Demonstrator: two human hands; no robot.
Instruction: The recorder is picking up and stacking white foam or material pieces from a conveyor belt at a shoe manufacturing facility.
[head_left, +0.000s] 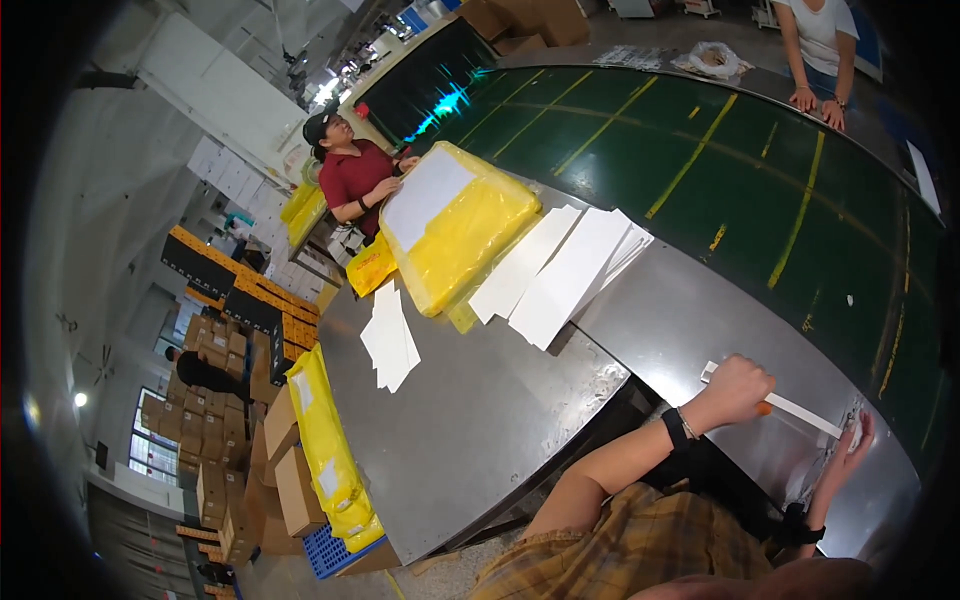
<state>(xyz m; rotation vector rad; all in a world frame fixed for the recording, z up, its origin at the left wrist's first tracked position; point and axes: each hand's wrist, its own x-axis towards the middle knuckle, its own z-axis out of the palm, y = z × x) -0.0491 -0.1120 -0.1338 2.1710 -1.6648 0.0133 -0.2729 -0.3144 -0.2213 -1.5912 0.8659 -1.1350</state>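
The narrow white strip (803,416) lies on the bare steel tabletop (690,318) beside the green conveyor belt (745,190), running beneath the left hand (737,391) toward the right hand (850,452). The hands are apart: the left is closed in a fist, apparently on a small orange implement (765,408) of unclear kind, while the right is open at the strip's far end, its exact contact unclear. For good control, steady that end with the right fingers, keep the strip flat and straight, and apply even left-hand pressure along its length.
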